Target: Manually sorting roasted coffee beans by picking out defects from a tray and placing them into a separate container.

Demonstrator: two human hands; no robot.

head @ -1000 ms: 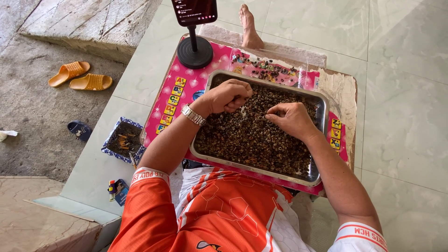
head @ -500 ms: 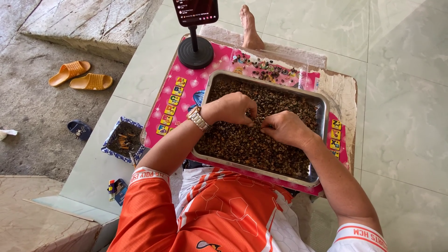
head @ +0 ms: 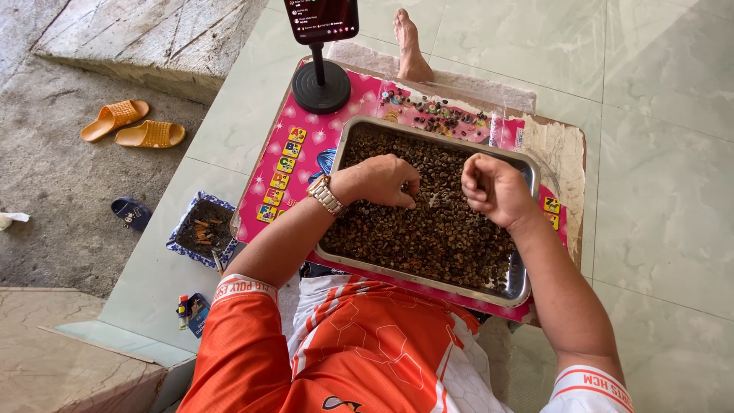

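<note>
A rectangular metal tray (head: pixel 428 280) holds a thick layer of small dark brown pieces (head: pixel 436 237). It rests on a pink board (head: pixel 294 138) across my lap. My left hand (head: pixel 378 180), with a metal watch on the wrist, lies on the pile near the tray's middle, its fingertips pinched down among the pieces. My right hand (head: pixel 495 190) is lifted above the tray's right side. Its fingers are curled into a loose fist around something small that they mostly hide. A row of picked-out pieces (head: pixel 440 115) lies on the board behind the tray.
A phone (head: pixel 321 19) on a round black stand (head: pixel 319 86) sits at the board's far left corner. A bare foot (head: pixel 409 46) rests beyond the board. To my left on the floor are a blue dish of ash and butts (head: pixel 200 228), a lighter (head: pixel 191 310) and orange sandals (head: pixel 134 126).
My right hand has risen off the pile and moved right and back, fingers curled. My left hand came down toward the tray's middle and stays pinched in the pieces.
</note>
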